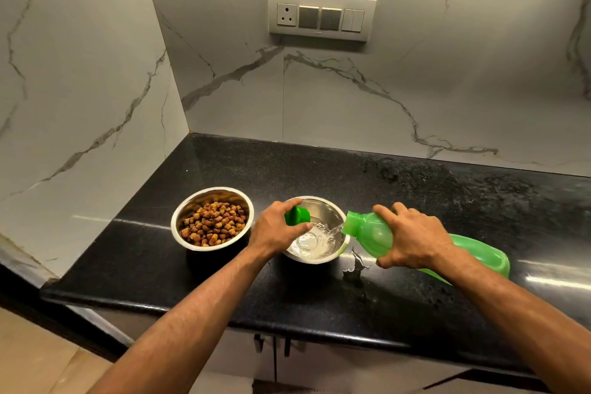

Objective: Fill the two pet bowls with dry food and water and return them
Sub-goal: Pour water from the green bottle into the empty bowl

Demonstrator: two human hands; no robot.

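Two steel bowls stand side by side on the black counter (319, 169). The left bowl (179, 217) holds brown dry food (212, 223). The right bowl (326, 206) has water (315, 243) streaming into it from a green plastic bottle (371, 230). My right hand (412, 238) grips the bottle, tipped sideways with its mouth over the bowl's right rim. My left hand (276, 227) rests over the bowl's left rim and pinches the green bottle cap (299, 214).
A small splash of spilled water (356, 265) lies on the counter just right of the water bowl. Marble walls close the corner at left and behind, with a switch panel (321, 17) on the back wall. The counter's front edge runs below my forearms.
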